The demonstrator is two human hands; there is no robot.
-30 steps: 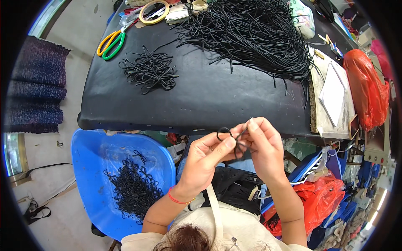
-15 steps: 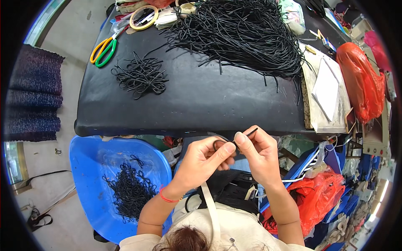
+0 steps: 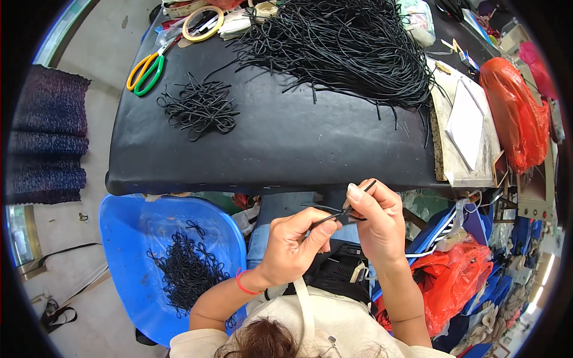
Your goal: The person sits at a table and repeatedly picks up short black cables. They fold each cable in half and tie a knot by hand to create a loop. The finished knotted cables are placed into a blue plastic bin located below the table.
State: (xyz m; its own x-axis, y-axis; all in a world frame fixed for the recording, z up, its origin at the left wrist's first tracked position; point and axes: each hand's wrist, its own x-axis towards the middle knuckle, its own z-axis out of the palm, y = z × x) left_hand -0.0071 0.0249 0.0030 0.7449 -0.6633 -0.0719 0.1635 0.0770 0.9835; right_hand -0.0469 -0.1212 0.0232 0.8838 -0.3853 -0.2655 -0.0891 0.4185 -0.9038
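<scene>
Just off the table's front edge, my two hands pinch one thin black cord [image 3: 325, 208] between them. My left hand [image 3: 296, 243] grips it between thumb and fingers, a red string bracelet round that wrist. The thumb and forefinger of my right hand [image 3: 377, 221] are closed on the cord, and one end pokes up past the fingertips. Between the hands the cord crosses itself in what looks like a small knot or loop, too fine to make out. On the table lie a small heap of looped black cords [image 3: 200, 109] and a large pile of long black cords [image 3: 340, 53].
Below the table at left, a blue plastic tub [image 3: 113, 238] holds more knotted cords [image 3: 185, 274]. Scissors [image 3: 146, 73] with orange and green handles and a tape roll [image 3: 203, 24] lie far left. A board [image 3: 437, 152] and red bags [image 3: 513, 116] stand right.
My hands have shifted slightly right and drawn a little apart. The loop by my left fingers has pulled out, and cord ends now point left above them.
</scene>
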